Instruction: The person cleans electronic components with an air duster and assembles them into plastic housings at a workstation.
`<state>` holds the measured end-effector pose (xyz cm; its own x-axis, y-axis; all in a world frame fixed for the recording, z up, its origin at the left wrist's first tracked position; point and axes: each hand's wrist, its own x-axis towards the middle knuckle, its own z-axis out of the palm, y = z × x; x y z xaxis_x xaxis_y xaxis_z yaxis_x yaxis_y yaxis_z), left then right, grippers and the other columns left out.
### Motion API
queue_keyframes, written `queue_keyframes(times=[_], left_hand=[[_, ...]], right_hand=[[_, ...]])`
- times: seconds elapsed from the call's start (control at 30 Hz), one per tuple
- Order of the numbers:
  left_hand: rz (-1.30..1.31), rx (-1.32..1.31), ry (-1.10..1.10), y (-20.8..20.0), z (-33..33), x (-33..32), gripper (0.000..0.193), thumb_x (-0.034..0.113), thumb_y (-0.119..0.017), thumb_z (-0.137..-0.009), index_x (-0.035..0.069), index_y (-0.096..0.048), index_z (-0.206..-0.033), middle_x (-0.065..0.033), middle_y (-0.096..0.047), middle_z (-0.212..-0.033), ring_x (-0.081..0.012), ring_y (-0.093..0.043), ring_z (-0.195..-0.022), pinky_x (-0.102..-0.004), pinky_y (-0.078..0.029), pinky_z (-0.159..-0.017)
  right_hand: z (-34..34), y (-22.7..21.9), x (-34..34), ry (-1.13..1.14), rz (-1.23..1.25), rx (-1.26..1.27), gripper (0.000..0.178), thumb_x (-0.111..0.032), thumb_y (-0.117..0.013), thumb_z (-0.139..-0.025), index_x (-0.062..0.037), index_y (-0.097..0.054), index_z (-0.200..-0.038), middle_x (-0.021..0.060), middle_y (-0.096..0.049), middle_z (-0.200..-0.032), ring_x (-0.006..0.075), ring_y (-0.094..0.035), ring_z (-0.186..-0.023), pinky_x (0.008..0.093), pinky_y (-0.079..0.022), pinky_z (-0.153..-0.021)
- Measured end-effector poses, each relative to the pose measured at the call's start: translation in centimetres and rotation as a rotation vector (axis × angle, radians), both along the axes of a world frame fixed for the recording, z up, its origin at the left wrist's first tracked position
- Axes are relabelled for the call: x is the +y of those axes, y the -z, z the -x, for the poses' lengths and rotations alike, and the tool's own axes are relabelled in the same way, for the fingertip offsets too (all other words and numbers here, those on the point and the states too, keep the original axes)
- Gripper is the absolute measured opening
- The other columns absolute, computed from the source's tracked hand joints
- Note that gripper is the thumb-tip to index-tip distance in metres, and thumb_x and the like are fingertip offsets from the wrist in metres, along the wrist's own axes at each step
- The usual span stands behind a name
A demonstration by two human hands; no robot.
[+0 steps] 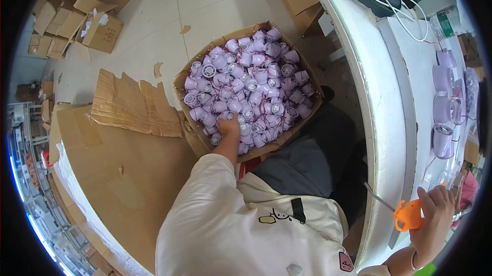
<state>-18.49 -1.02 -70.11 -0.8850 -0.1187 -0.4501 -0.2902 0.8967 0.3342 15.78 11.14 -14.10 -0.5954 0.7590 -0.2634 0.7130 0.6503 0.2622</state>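
Observation:
A cardboard box [249,154] in front of me is heaped with lilac cup-shaped plastic parts [261,76], many with thin red wires. My left hand [229,126] reaches into its near side, fingers closed around one lilac part [225,115]; the fingertips are partly hidden among the pieces. Out to the right, by the white table, my right hand [434,219] is wrapped around an orange-handled tool [408,215] with a thin grey metal rod. That rod points left past the table's edge.
Several lilac parts [443,109] stand on the white table [382,96] at right, near a white cable [410,12]. A large cardboard surface [118,173] with a torn flap [136,104] lies at left. Opened cartons [102,32] and paper scraps are on the floor beyond.

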Motion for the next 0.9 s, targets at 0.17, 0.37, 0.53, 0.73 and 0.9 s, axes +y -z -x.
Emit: queue_keyframes(times=[0.17, 0.37, 0.53, 0.73, 0.9], left_hand=[[-0.154, 0.017, -0.171, 0.7, 0.1, 0.1, 0.073, 0.033, -0.086, -0.061, -0.002, -0.056, -0.118, -0.0216, -0.064, -0.110, -0.0369, -0.063, -0.100, -0.0441, -0.050, -0.089], [-0.282, -0.074, -0.173, 2.1, 0.2, -1.3, 0.058, 0.031, -0.086, -0.060, 0.000, -0.064, -0.104, -0.0179, -0.068, -0.099, -0.0364, -0.066, -0.092, -0.0422, -0.052, -0.084], [-0.251, 0.059, 0.316, -1.7, 0.3, -2.9, 0.051, 0.034, -0.086, -0.055, 0.000, -0.064, -0.086, -0.0169, -0.068, -0.089, -0.0299, -0.066, -0.080, -0.0396, -0.051, -0.074], [-0.214, 0.252, 0.760, -7.0, 1.6, -4.9, 0.056, 0.026, -0.083, -0.055, 0.000, -0.064, -0.101, -0.0204, -0.068, -0.101, -0.0368, -0.065, -0.092, -0.0417, -0.051, -0.081], [-0.515, 0.329, 0.910, -17.8, -0.3, 0.6, 0.057, 0.018, -0.081, -0.056, 0.001, -0.060, -0.107, -0.0196, -0.065, -0.103, -0.0370, -0.063, -0.094, -0.0420, -0.050, -0.082]], right_hand=[[0.0, 0.1, 0.2, -0.014, -0.006, 0.008, 0.041, -0.001, -0.070, -0.052, 0.0030, -0.065, -0.092, 0.0132, -0.052, -0.078, 0.0334, -0.052, -0.082, 0.0432, -0.041, -0.076], [0.1, 0.1, 0.2, -0.010, 0.003, 0.038, 0.041, 0.002, -0.069, -0.049, 0.0030, -0.066, -0.090, 0.0127, -0.052, -0.076, 0.0323, -0.052, -0.081, 0.0420, -0.041, -0.074], [-0.1, -0.3, 0.2, -0.020, 0.004, 0.044, 0.042, 0.001, -0.070, -0.048, 0.0029, -0.066, -0.090, 0.0122, -0.052, -0.076, 0.0319, -0.052, -0.081, 0.0410, -0.041, -0.073], [-0.6, -1.4, -0.8, -0.048, 0.000, 0.036, 0.040, 0.001, -0.071, -0.049, 0.0034, -0.066, -0.088, 0.0124, -0.052, -0.073, 0.0321, -0.053, -0.077, 0.0463, -0.044, -0.086], [1.7, -3.2, -2.0, -0.112, -0.187, 0.161, 0.032, -0.007, -0.068, -0.054, 0.0020, -0.065, -0.084, 0.0111, -0.052, -0.069, 0.0307, -0.056, -0.074, 0.0545, -0.040, -0.100]])
